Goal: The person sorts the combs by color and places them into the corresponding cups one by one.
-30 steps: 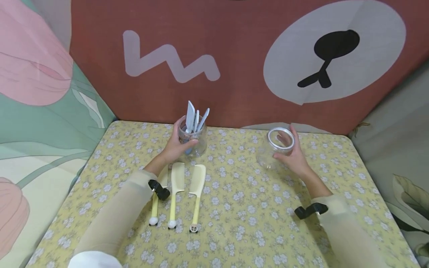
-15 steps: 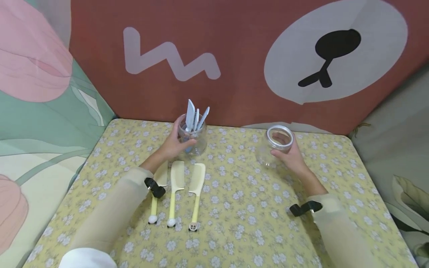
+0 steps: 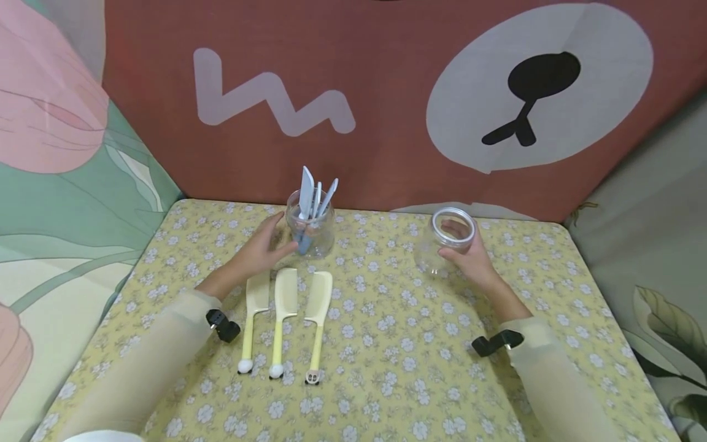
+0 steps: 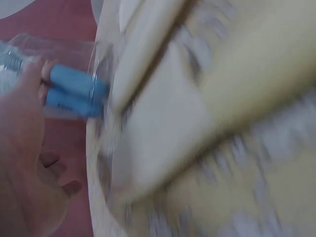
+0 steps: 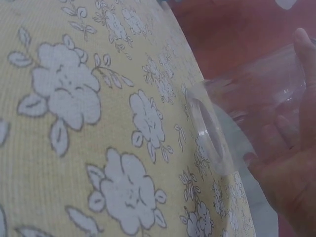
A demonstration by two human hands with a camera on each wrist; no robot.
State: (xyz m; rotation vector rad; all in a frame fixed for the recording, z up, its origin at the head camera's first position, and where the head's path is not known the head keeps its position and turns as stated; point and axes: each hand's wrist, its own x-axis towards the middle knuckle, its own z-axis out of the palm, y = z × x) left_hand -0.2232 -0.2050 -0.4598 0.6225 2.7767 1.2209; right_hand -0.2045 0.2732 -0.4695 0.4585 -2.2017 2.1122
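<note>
At the back of the table, a clear jar [image 3: 326, 241] holds several light-blue combs [image 3: 307, 195], flat ends up; their blue handles [image 4: 74, 81] show through its wall in the left wrist view. My left hand [image 3: 259, 248] is just left of this jar, fingers and thumb spread and no longer wrapped round it. On the right, my right hand [image 3: 475, 261] grips a second clear jar [image 3: 428, 255] by its side, thumb in front and fingers behind. The right wrist view shows its round base [image 5: 210, 133] close to the tablecloth.
Three pale yellow combs, a left one [image 3: 257, 294], a middle one [image 3: 285, 294] and a right one [image 3: 318, 298], lie in front of the left jar, handles toward me. A printed fabric wall [image 3: 386, 153] borders the back of the floral-covered table [image 3: 375, 368].
My left hand has let go of the jar of blue combs and drawn back to the left, uncovering the leftmost yellow comb. My right hand keeps its grip on the other jar.
</note>
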